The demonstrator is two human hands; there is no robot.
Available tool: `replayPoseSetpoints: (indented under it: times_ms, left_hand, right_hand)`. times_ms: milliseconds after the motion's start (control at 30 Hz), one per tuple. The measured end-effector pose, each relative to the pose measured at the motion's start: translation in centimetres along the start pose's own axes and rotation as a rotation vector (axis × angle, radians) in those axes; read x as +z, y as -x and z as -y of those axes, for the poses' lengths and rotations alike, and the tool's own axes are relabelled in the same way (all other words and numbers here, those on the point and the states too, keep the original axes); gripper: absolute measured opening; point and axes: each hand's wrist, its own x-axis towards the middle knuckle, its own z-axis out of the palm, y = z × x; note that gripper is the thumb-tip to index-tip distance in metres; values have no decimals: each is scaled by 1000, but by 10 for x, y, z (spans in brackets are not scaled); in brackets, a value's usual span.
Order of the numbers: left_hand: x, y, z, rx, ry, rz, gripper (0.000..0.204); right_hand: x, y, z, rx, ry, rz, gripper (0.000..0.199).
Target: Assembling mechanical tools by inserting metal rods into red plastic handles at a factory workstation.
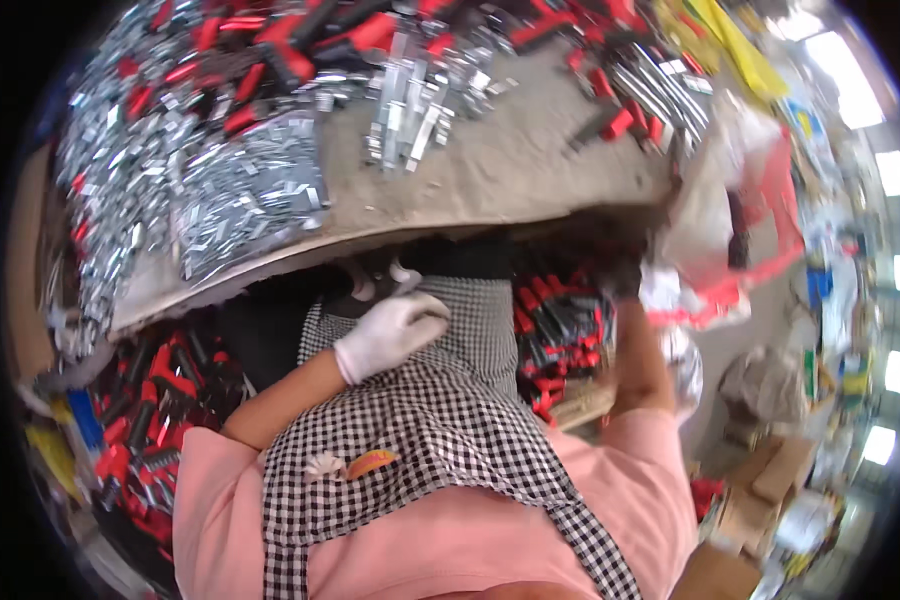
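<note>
1. The checked apron [440, 420], black and white, covers the person's lap and front over a pink top; it fills the lower middle of the view, below the near edge of the counter [510, 170].
2. The left hand [390, 333], in a white glove, rests on the apron near its upper edge, fingers loosely curled and gripping nothing that can be seen.
3. The right hand [620, 275], in a dark glove, reaches up under the shadowed edge of the counter, just above a box of red and black parts [560, 335]; whether it is spread or closed on something cannot be told.
4. That box sits to the right of the apron, just beside the person's right forearm.
5. A small orange and white decoration [355, 465] lies on the apron at chest level.
6. On the counter, a heap of small silver metal pieces [245, 195] spreads across the left side, with red-handled tools [270, 50] piled along the far edge.
7. More red and black parts [140, 420] lie low on the left, beside the person's left arm.
8. A red and clear plastic bag [745, 215] hangs off the counter's right end.
</note>
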Motion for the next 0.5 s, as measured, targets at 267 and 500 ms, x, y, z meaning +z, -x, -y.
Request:
replayPoseSetpoints:
  times_ms: [267,500]
  left_hand:
    - [-5,41,18,-54,-73,-217,32]
    - [-32,37,-1,24,10,-240,32]
  right_hand:
    - [-108,-27,74,74,-297,-147,65]
    - [-196,14,98,26,-679,-396,20]
